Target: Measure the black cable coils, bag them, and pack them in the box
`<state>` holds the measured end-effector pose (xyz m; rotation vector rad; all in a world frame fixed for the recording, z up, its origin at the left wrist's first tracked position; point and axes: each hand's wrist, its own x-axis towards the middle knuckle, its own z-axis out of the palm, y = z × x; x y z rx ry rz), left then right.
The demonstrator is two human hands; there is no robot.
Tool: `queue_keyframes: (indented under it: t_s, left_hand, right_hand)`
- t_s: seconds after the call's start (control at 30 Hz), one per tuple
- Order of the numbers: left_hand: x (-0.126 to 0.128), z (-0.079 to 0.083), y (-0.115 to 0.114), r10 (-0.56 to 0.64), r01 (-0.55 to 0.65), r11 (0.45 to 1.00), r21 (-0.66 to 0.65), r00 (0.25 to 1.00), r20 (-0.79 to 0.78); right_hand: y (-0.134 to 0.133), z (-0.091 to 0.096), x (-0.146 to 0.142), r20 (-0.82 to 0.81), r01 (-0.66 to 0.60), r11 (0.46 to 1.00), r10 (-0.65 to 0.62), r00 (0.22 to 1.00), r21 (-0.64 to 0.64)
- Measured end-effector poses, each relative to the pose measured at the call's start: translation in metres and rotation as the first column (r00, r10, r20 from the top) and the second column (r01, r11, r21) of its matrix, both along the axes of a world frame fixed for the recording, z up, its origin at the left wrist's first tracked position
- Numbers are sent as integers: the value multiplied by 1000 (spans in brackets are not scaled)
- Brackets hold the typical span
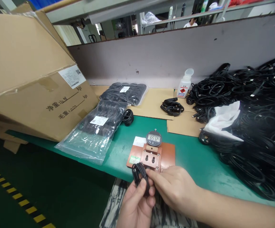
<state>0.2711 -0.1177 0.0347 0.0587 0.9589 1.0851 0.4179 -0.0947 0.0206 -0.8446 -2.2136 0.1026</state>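
My left hand (137, 204) and my right hand (172, 186) meet at the front edge of the green table (194, 158), both pinched on a small coiled black cable (139, 174). Just beyond the cable stands a brown test fixture (153, 156) on a reddish plate, with a round digital gauge (153, 138) above it showing digits. The cable's end sits close to the fixture's front; whether it is plugged in is hidden by my fingers.
A large heap of black cables (253, 126) with a white cloth (225, 122) fills the right. Bagged cables (96, 129) and a second bag (124, 93) lie left, beside a tilted cardboard box (33, 85). A white bottle (184, 84) and loose coils (172, 106) sit behind.
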Motion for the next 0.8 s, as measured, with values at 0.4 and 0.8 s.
queue_keyframes:
  t_s: [0.4,0.8]
  left_hand:
    - [-1,1,0,0,0,1000,-6,1000,-11]
    - [-1,2,1,-7,6,1000,-15,1000,-30]
  right_hand:
    - [1,-1,0,1,19,1000,-18,1000,-4]
    - [0,-1,1,16,22,1000,-22,1000,-9]
